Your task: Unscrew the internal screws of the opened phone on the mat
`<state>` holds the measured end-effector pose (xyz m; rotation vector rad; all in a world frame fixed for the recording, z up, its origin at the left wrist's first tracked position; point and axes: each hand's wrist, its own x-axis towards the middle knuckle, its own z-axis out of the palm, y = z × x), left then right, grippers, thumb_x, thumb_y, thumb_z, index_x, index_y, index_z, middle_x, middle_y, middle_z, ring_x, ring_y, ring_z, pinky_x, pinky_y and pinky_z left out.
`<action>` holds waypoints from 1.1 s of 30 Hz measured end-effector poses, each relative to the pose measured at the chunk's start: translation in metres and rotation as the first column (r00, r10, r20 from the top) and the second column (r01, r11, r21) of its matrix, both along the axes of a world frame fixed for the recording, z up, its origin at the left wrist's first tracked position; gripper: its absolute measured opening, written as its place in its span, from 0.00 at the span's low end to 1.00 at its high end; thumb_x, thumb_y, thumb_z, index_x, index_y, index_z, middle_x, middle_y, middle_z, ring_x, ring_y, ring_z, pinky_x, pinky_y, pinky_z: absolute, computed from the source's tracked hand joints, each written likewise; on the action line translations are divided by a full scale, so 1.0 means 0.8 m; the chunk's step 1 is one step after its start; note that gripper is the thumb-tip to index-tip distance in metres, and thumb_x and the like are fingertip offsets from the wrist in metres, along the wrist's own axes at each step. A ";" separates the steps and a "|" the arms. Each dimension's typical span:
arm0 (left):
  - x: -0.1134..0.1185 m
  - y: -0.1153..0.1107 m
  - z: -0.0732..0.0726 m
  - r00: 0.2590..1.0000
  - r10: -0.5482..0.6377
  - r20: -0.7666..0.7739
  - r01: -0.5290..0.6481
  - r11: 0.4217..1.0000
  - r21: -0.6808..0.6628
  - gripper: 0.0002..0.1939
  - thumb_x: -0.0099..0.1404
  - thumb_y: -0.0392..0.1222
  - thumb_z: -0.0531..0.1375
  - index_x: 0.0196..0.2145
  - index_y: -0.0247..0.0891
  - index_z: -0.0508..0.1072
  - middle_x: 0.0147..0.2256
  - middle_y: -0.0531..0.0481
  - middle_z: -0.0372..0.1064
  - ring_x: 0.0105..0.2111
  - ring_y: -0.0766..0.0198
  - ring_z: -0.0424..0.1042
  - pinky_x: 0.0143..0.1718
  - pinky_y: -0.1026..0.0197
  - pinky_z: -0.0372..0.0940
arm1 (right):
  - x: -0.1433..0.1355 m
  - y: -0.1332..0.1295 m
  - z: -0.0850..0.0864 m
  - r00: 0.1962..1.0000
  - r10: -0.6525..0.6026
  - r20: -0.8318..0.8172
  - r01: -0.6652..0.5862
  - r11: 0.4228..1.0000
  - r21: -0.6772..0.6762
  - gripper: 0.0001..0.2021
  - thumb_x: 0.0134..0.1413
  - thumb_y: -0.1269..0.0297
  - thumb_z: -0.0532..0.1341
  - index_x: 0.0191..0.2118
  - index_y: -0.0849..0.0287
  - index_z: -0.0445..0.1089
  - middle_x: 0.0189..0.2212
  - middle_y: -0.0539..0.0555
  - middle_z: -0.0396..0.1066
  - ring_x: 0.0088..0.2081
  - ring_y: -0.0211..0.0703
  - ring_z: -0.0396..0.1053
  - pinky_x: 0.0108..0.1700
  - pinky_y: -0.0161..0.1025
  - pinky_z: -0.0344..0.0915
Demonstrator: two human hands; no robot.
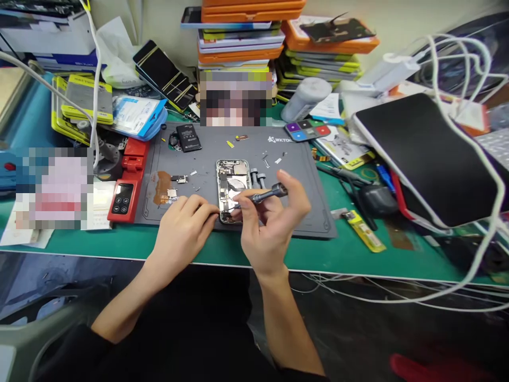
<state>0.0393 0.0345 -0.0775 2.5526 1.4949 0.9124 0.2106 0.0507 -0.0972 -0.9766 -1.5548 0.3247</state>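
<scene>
Head view: bare gray mat (312, 185) spreads beyond the right hand (268, 228), which grasps a screwdriver (263, 196) over the opened smartphone (228, 183) near the mat's front edge. The left hand (183, 225) meets the smartphone's lower left side; I cannot tell whether it grips. Orange cases (246, 13) crowd the green tabletop's (318, 257) back by the wall (167, 32).

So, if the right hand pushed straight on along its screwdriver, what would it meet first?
Probably the opened phone: the screwdriver points at its near end, though depth is unclear.
</scene>
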 end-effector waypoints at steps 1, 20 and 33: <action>0.000 0.000 0.000 1.000 0.002 0.003 -0.002 1.000 -0.002 0.06 0.82 0.38 0.60 0.47 0.38 0.77 0.43 0.48 0.76 0.42 0.58 0.70 0.44 0.53 0.66 | 0.001 0.000 0.000 1.000 0.012 0.011 -0.012 1.000 -0.023 0.31 0.73 0.72 0.60 0.74 0.44 0.50 0.47 0.54 0.73 0.36 0.37 0.78 0.36 0.37 0.81; -0.001 -0.001 -0.007 0.997 0.031 0.065 -0.029 0.999 -0.038 0.05 0.82 0.37 0.58 0.48 0.36 0.75 0.44 0.46 0.73 0.42 0.57 0.70 0.46 0.53 0.67 | 0.005 -0.003 0.005 0.957 -0.057 0.286 0.041 0.997 0.063 0.28 0.74 0.71 0.62 0.72 0.49 0.55 0.60 0.60 0.76 0.42 0.38 0.82 0.42 0.34 0.81; 0.000 -0.002 -0.003 0.998 0.036 0.054 -0.034 0.999 -0.033 0.05 0.82 0.36 0.58 0.48 0.36 0.75 0.44 0.47 0.72 0.42 0.58 0.70 0.46 0.54 0.66 | 0.004 -0.001 0.007 0.946 -0.041 0.321 0.027 0.999 0.047 0.32 0.72 0.76 0.55 0.76 0.50 0.51 0.59 0.61 0.77 0.41 0.44 0.83 0.42 0.41 0.83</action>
